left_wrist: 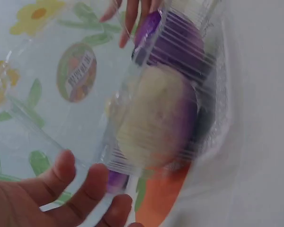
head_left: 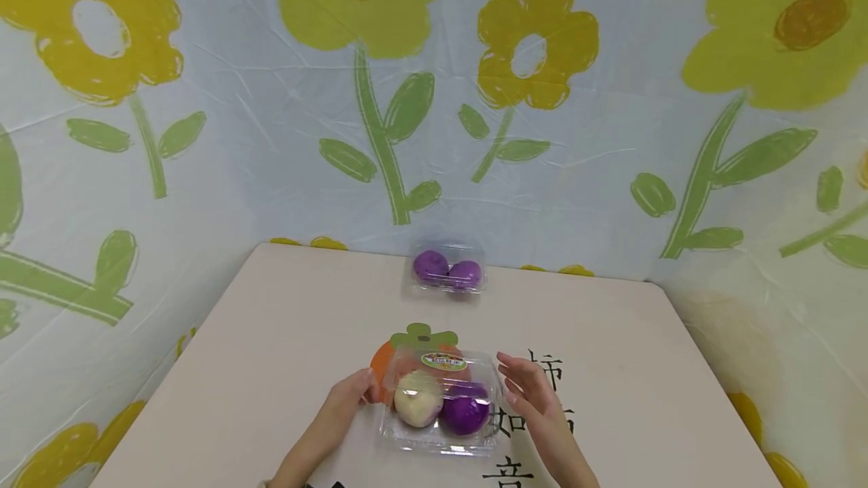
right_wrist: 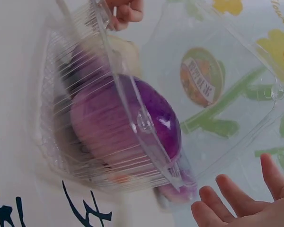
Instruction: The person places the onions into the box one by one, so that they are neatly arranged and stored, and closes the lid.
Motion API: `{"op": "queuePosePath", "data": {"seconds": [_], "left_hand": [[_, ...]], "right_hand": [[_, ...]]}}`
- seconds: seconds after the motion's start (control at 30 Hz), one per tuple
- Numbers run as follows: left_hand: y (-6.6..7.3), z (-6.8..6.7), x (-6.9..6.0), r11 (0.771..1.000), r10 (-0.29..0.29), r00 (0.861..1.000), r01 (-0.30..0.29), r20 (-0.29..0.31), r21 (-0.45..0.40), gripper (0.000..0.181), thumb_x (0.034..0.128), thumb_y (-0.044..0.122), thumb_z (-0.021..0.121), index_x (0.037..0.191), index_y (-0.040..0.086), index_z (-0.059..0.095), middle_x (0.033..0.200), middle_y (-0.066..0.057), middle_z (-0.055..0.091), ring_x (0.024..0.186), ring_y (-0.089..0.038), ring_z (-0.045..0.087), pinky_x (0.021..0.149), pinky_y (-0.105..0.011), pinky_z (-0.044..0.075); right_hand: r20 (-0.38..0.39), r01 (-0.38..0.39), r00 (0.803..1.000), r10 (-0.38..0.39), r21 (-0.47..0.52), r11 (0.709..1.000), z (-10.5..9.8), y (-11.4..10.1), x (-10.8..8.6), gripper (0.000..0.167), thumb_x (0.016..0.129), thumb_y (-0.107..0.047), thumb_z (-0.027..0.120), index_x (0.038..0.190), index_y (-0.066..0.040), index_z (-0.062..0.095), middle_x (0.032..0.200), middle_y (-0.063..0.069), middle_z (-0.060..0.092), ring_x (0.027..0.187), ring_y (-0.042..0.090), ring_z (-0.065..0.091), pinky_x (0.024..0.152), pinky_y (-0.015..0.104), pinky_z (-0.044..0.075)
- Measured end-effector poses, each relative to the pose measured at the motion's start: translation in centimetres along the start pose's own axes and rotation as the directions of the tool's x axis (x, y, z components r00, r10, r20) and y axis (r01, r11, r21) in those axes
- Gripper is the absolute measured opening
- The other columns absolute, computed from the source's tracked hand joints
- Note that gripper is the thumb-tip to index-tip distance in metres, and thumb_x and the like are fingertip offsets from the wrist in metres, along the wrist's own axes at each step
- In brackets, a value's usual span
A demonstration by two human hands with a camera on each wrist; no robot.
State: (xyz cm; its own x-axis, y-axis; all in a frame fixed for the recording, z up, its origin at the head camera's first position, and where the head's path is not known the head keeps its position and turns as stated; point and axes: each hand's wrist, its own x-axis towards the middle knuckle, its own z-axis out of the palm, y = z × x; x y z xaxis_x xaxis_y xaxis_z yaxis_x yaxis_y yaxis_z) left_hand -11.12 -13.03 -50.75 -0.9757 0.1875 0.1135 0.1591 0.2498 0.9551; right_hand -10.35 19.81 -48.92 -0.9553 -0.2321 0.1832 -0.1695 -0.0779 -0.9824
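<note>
A clear plastic clamshell box (head_left: 437, 446) sits on the table with its lid raised at the back. Inside lie a cream-white round vegetable (head_left: 417, 400) with a purple blush and a glossy purple round one (head_left: 466, 410), side by side. The raised lid bears an oval label (head_left: 444, 361). My left hand (head_left: 344, 401) is beside the box's left side, its fingers loosely bent near the lid and gripping nothing. On the other side my right hand (head_left: 539, 401) stands near the lid's right edge, fingers relaxed and spread in the right wrist view (right_wrist: 251, 203).
A second clear box (head_left: 447, 289) with two purple round vegetables (head_left: 432, 266) stands at the table's back edge, against the flower-printed cloth (head_left: 271, 134). An orange persimmon print (head_left: 381, 362) and black characters (head_left: 507, 473) mark the pale table (head_left: 291, 322).
</note>
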Motion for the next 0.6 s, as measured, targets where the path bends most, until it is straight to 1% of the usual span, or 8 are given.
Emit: {"op": "queuePosePath", "data": {"seconds": [0.1, 0.17, 0.23, 0.33, 0.43, 0.53, 0.57, 0.6], "left_hand": [[0.5, 0.2, -0.2, 0.995, -0.103, 0.993, 0.104, 0.062, -0.005, 0.046, 0.1080, 0.025, 0.034, 0.078, 0.001, 0.059, 0.079, -0.004, 0.056, 0.073, -0.016, 0.050, 0.068, -0.027, 0.042], [0.5, 0.3, -0.3, 0.992, -0.130, 0.987, 0.129, 0.091, 0.011, 0.046, 0.1074, 0.027, 0.036, 0.077, 0.001, 0.059, 0.078, -0.004, 0.055, 0.071, -0.012, 0.048, 0.066, -0.024, 0.040], [0.4, 0.3, -0.5, 0.990, -0.141, 0.984, 0.139, 0.111, 0.020, 0.043, 0.1061, 0.028, 0.041, 0.077, 0.002, 0.058, 0.076, -0.002, 0.054, 0.069, -0.008, 0.046, 0.064, -0.023, 0.039], [0.1, 0.3, -0.9, 0.990, -0.140, 0.981, 0.137, 0.131, 0.029, 0.038, 0.1044, 0.028, 0.046, 0.077, 0.004, 0.058, 0.073, 0.000, 0.050, 0.066, -0.005, 0.043, 0.062, -0.023, 0.037], [-0.4, 0.2, -1.2, 0.989, -0.146, 0.977, 0.147, 0.158, 0.004, 0.033, 0.1030, 0.026, 0.049, 0.079, 0.005, 0.058, 0.071, 0.001, 0.047, 0.064, -0.004, 0.042, 0.060, -0.024, 0.036], [-0.7, 0.0, -1.5, 0.992, -0.113, 0.974, 0.122, 0.197, -0.034, 0.026, 0.1021, 0.021, 0.051, 0.083, 0.005, 0.058, 0.073, -0.005, 0.049, 0.065, -0.007, 0.044, 0.061, -0.023, 0.038], [-0.8, 0.0, -1.6, 0.994, -0.093, 0.974, 0.104, 0.206, -0.044, 0.023, 0.1017, 0.019, 0.052, 0.084, 0.005, 0.058, 0.074, -0.008, 0.052, 0.067, -0.007, 0.046, 0.062, -0.022, 0.039], [-1.0, -0.1, -1.7, 0.994, -0.074, 0.974, 0.088, 0.214, -0.059, 0.020, 0.1012, 0.017, 0.053, 0.086, 0.004, 0.058, 0.076, -0.008, 0.052, 0.069, -0.007, 0.047, 0.064, -0.021, 0.040]], "right_hand": [[0.002, -0.003, 1.000, 0.003, -0.006, 1.000, -0.1, 0.2, -0.2, 0.047, 0.098, 0.003, 0.051, 0.141, 0.009, 0.033, 0.149, 0.029, 0.036, 0.136, 0.017, 0.044, 0.107, 0.021, 0.036], [0.012, -0.001, 1.000, 0.001, -0.003, 1.000, -0.2, 0.3, -0.3, 0.050, 0.097, 0.005, 0.051, 0.143, 0.009, 0.031, 0.149, 0.031, 0.034, 0.136, 0.018, 0.044, 0.107, 0.022, 0.036], [0.031, -0.005, 1.000, 0.004, 0.006, 1.000, -0.2, 0.6, -0.5, 0.054, 0.096, 0.006, 0.051, 0.145, 0.009, 0.029, 0.151, 0.032, 0.032, 0.137, 0.019, 0.043, 0.108, 0.022, 0.035], [0.074, -0.038, 0.997, 0.036, 0.024, 0.999, -0.4, 0.9, -0.7, 0.061, 0.095, 0.006, 0.052, 0.149, 0.007, 0.024, 0.154, 0.029, 0.029, 0.139, 0.016, 0.041, 0.109, 0.021, 0.033], [0.110, -0.080, 0.991, 0.076, 0.035, 0.996, -0.5, 1.2, -0.9, 0.067, 0.094, 0.006, 0.053, 0.152, 0.004, 0.020, 0.157, 0.028, 0.023, 0.139, 0.012, 0.039, 0.109, 0.021, 0.032], [0.121, -0.133, 0.984, 0.127, 0.045, 0.990, -0.4, 1.4, -1.0, 0.072, 0.091, 0.006, 0.054, 0.154, 0.000, 0.018, 0.158, 0.030, 0.016, 0.138, 0.008, 0.039, 0.108, 0.020, 0.033], [0.125, -0.140, 0.983, 0.132, 0.055, 0.989, -0.4, 1.4, -1.0, 0.075, 0.090, 0.008, 0.053, 0.154, 0.001, 0.016, 0.158, 0.032, 0.014, 0.137, 0.007, 0.039, 0.108, 0.020, 0.033], [0.129, -0.155, 0.981, 0.146, 0.063, 0.986, -0.3, 1.4, -1.0, 0.077, 0.088, 0.009, 0.053, 0.155, 0.000, 0.014, 0.158, 0.032, 0.012, 0.138, 0.009, 0.038, 0.107, 0.020, 0.034]]}}
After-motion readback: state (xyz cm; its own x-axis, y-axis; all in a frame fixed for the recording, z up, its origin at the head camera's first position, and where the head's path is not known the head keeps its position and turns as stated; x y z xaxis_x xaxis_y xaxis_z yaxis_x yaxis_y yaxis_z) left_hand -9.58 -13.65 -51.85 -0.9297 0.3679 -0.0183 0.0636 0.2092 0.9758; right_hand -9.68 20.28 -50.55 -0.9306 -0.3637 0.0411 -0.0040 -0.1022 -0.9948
